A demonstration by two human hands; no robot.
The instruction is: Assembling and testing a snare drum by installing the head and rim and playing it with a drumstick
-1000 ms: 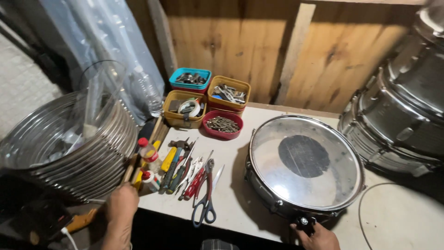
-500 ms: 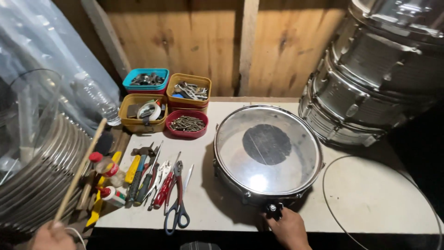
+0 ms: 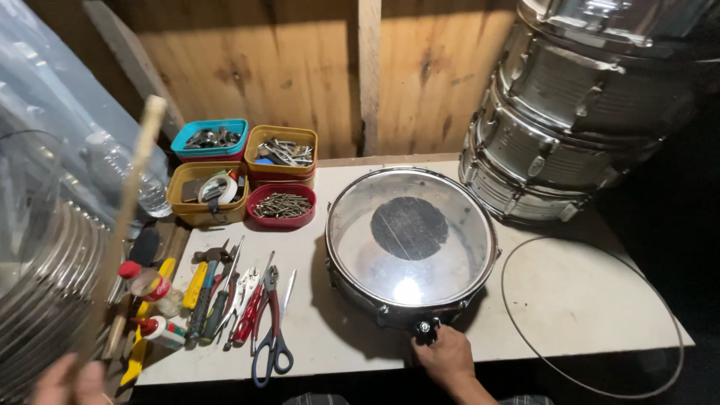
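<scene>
The snare drum (image 3: 411,247) lies flat on the white tabletop (image 3: 570,292), near its front edge, with a dark round patch in the middle of its clear head. With its chromed metal shell and hoop it is probably fairly heavy and rigid, and the polished sides look slippery; the head itself is thin film and is best left untouched, so the rim or the lugs seem the safest places to take hold. The right hand (image 3: 448,354) is at the near side of the shell, its fingers pinched on a small black tuning key (image 3: 426,330) seated on a tension rod. The left hand (image 3: 69,382), low at the frame's left edge and blurred, is closed around a wooden drumstick (image 3: 124,217) that stands nearly upright. Beside the drum lie scissors (image 3: 271,330), pliers and screwdrivers in a row, with small trays of screws (image 3: 281,205) behind them, a stack of chromed drum shells (image 3: 577,112) at the back right and a thin wire hoop (image 3: 600,315) on the table's right end. Compared with half a second ago, the drumstick has swung from a slant to almost vertical, the view has drifted slightly, and the right hand remains on the key at the same lug.
</scene>
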